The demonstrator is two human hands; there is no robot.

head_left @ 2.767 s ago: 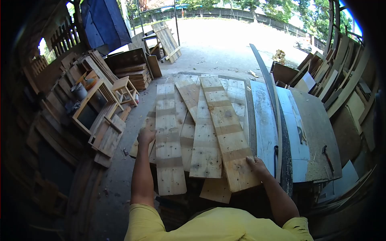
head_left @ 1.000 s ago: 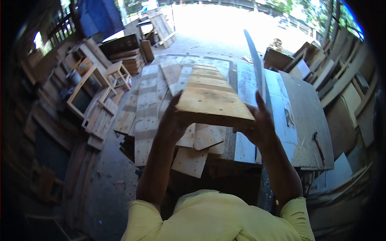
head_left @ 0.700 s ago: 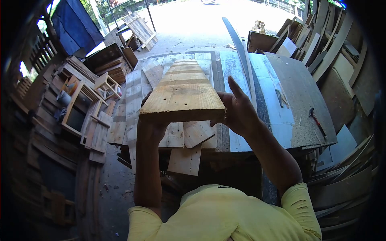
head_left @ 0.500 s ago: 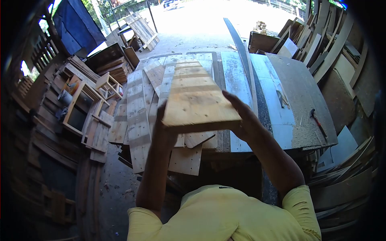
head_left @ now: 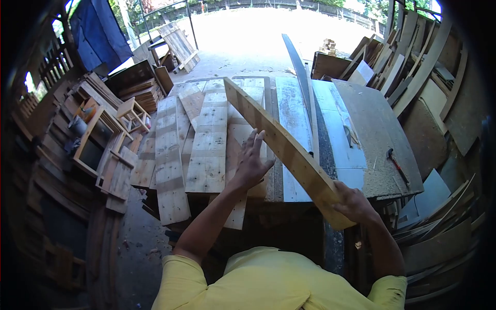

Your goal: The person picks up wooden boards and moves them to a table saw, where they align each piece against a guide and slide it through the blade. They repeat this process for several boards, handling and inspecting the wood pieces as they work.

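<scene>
The right hand is clamped on the near end of 1 plank tilted on edge above the bench, while the left hand, fingers spread apart, touches its lower side.

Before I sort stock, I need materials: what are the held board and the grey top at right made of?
The board looks like raw, unfinished softwood: pale yellow grain with darker bands. The grey top is likely a sheet panel, perhaps plywood, bare and worn: flat, seamless, dusted with sawdust.
</scene>
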